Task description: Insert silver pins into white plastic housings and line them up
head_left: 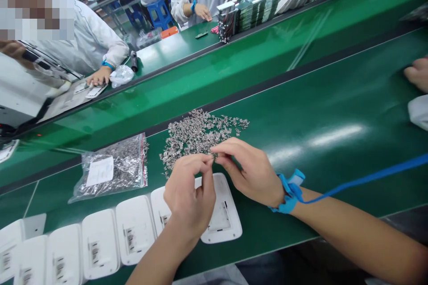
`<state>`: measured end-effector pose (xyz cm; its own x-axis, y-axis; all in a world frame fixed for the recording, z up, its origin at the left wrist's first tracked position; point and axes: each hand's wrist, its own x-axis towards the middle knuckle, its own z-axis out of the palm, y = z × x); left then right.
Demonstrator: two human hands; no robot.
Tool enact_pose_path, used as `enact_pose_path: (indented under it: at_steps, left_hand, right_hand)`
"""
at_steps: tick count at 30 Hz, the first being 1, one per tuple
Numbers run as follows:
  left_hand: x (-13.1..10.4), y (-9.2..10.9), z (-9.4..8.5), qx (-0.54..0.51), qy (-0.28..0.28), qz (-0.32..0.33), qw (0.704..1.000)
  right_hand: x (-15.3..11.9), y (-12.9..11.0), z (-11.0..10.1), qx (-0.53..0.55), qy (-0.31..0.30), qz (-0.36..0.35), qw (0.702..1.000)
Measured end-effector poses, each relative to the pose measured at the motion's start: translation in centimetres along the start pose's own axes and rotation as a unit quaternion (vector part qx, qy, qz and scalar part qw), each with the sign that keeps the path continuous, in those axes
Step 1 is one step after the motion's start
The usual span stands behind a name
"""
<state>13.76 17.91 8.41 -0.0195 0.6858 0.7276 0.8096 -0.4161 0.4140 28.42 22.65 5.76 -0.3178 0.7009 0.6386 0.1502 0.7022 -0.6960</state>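
My left hand [190, 196] and my right hand [250, 171] meet fingertip to fingertip in front of a heap of small shiny metal parts [187, 136]. Both hands are closed in a pinch. A tiny metal part [214, 156] shows between the fingertips, mostly covered; it resembles those in the heap. Beneath my hands lies a white plastic housing [230, 229] with a rectangular recess, partly hidden by my left hand. A blue wrist strap [287, 193] with a cord circles my right wrist.
Several similar white housings [100, 242] run in a row to the left. Behind them lies a zip bag [117, 167] of metal parts. A green raised ledge [261, 67] crosses the bench. Co-workers sit beyond it, near stacked boards [257, 9]; another person's hand [417, 73] is at right.
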Motion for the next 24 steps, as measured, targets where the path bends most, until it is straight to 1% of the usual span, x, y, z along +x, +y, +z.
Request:
enact_pose_path:
  at_steps: [2,5,7,9,11,13,14,15,16,18,19,20,21,22,24]
  left_hand:
    - [0.0,-0.2,-0.2,0.006,0.001,0.029,1.000]
    - [0.0,-0.5,-0.5,0.016,-0.021,0.083,0.996]
    - [0.0,-0.7,-0.5,0.032,-0.028,0.097,0.994]
    - [-0.2,-0.7,-0.2,0.047,-0.026,0.086,0.995]
    - [-0.3,-0.7,0.0,0.058,-0.026,0.045,0.997]
    - [-0.3,-0.8,0.2,0.066,-0.033,0.012,0.997]
    - [-0.3,-0.9,0.2,0.070,-0.039,0.020,0.997]
    - [-0.2,-1.0,0.1,0.074,-0.045,0.049,0.995]
    - [0.0,-1.1,0.0,0.081,-0.053,0.096,0.991]
    - [0.4,-1.5,-0.3,0.099,-0.069,0.210,0.970]
    - [0.6,-1.6,-0.4,0.107,-0.074,0.258,0.957]
    - [0.8,-1.7,-0.6,0.114,-0.077,0.291,0.947]
    - [0.9,-1.9,-0.7,0.116,-0.079,0.307,0.941]
    - [0.9,-2.0,-0.7,0.113,-0.079,0.308,0.942]
    - [0.6,-2.2,-0.7,0.088,-0.082,0.268,0.956]
  right_hand:
    - [-0.2,-0.1,0.2,-0.006,0.007,0.026,1.000]
    - [-0.4,0.0,0.3,0.013,0.013,0.063,0.998]
    - [-0.5,0.1,0.4,0.031,0.012,0.073,0.997]
    - [-0.7,0.3,0.6,0.029,0.011,0.071,0.997]
    - [-0.9,0.3,0.7,0.013,0.009,0.067,0.998]
    - [-0.8,0.3,0.8,0.027,0.010,0.090,0.996]
    - [-0.7,0.2,0.7,0.059,0.011,0.117,0.991]
    - [-0.5,0.2,0.6,0.107,0.012,0.152,0.983]
    - [-0.2,0.2,0.5,0.165,0.009,0.188,0.968]
    - [0.4,0.3,0.1,0.280,-0.007,0.247,0.928]
    - [0.6,0.4,-0.1,0.322,-0.019,0.266,0.908]
    - [0.9,0.4,-0.2,0.348,-0.031,0.279,0.894]
    - [1.0,0.4,-0.3,0.360,-0.039,0.285,0.888]
    - [1.1,0.4,-0.4,0.358,-0.043,0.283,0.889]
    - [0.9,0.4,-0.4,0.325,-0.041,0.254,0.910]
